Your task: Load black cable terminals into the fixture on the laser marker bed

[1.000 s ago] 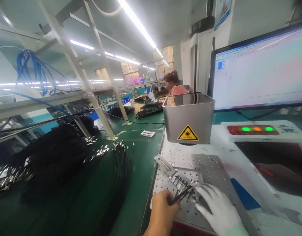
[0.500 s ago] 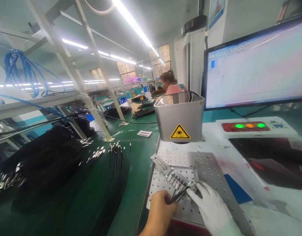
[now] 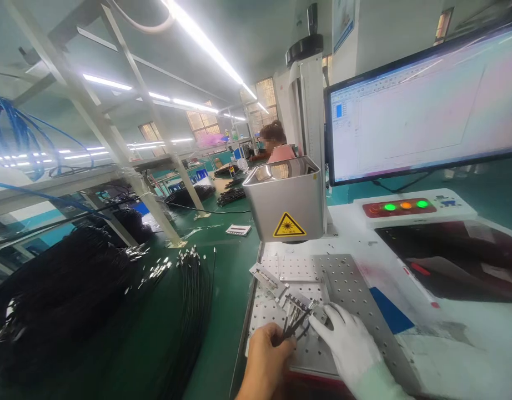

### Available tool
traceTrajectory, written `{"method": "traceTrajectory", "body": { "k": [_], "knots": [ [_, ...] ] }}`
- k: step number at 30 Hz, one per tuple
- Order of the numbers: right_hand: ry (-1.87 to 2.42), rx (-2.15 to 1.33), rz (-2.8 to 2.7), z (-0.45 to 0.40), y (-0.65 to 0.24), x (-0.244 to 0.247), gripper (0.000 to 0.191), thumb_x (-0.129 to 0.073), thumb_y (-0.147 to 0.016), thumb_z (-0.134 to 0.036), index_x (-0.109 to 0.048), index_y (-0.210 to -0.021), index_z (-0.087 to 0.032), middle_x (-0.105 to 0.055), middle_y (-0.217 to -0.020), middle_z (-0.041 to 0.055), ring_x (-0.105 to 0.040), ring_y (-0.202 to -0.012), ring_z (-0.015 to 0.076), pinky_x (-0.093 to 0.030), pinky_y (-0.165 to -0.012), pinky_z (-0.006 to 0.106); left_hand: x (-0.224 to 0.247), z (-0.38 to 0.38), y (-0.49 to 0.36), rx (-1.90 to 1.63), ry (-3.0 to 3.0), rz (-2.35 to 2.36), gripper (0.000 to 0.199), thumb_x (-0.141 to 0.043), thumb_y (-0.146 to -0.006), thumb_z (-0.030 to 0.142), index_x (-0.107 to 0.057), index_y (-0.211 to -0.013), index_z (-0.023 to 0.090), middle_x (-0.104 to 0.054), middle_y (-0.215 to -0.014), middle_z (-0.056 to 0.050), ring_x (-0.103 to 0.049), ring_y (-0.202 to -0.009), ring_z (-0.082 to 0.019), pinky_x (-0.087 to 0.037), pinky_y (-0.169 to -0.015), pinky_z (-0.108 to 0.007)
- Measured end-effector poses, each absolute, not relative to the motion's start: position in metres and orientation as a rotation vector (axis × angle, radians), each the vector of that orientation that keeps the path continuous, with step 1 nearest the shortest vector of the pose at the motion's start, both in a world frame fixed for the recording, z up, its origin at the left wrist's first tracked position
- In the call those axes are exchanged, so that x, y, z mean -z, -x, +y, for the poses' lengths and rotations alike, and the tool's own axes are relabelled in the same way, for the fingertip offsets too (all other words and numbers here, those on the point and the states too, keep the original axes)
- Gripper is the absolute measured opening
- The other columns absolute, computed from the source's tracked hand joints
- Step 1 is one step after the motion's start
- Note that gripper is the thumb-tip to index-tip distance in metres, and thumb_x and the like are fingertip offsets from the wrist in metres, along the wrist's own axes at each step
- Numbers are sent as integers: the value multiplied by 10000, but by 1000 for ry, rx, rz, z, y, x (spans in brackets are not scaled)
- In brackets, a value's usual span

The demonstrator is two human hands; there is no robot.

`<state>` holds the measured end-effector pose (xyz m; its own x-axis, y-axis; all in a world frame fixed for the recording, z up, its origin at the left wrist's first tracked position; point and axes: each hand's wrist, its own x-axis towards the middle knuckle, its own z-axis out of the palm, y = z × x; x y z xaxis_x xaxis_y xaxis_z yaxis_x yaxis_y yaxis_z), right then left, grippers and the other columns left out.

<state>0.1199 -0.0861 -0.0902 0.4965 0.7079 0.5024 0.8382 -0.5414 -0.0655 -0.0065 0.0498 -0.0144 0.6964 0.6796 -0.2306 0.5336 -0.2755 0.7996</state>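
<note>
Head view: left hand [image 3: 266, 355] clenched on thin black cables [image 3: 290, 329], tips in jig [image 3: 300, 303] on perforated plate [image 3: 351, 289]. Gloved right hand [image 3: 347, 344] flat, fingers loose, touching jig. Cables prob. light, floppy; best gripped nr metal ends.

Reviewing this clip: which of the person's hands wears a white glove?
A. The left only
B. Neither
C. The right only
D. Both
C. The right hand is in a white glove and rests on the perforated metal plate by the connector ends, while the left hand is bare and pinches the bundle of thin black cables.
</note>
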Motion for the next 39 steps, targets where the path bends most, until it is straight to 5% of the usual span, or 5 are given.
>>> {"method": "traceTrajectory", "body": {
  "k": [4,14,22,32,39],
  "knots": [
    [2356,672,-1299,-88,-120,84,538,-553,-650,-78,-689,-1081,-369,-643,-1162,52,-515,-1095,263,-399,-849,381,12,58,8,-226,-1953,877,386,-534,-732,528,-376,-565,217,-343,-546,50,-328,-576,-117,-233,-540,-259],
    [2108,774,-1414,-87,-128,98,494,-527,-655,-72,-646,-1073,-306,-657,-1132,-59,-512,-1072,200,-339,-843,352,-5,56,11,-205,-2011,992,271,-590,-743,336,-441,-567,195,-375,-562,48,-358,-606,-114,-253,-564,-259],
    [2099,741,-1447,-89,-130,100,509,-540,-663,-109,-623,-1120,-316,-648,-1148,-58,-519,-1068,201,-350,-838,356,9,56,9,-237,-1919,1059,270,-686,-650,318,-453,-566,210,-438,-523,48,-437,-578,-131,-303,-543,-250],
    [2119,678,-1403,-94,-122,88,496,-491,-684,-76,-662,-1099,-288,-662,-1146,-44,-522,-1073,205,-368,-837,364,0,52,6,-136,-1961,1074,282,-641,-644,272,-388,-531,222,-384,-461,63,-395,-517,-115,-222,-506,-268],
    [2012,692,-1424,-89,-124,90,463,-464,-697,-58,-680,-1054,-258,-684,-1109,-31,-546,-1037,214,-309,-982,437,6,53,5,-132,-1929,1067,255,-671,-632,287,-435,-567,217,-411,-475,64,-406,-532,-119,-246,-516,-259]
  ]
}}
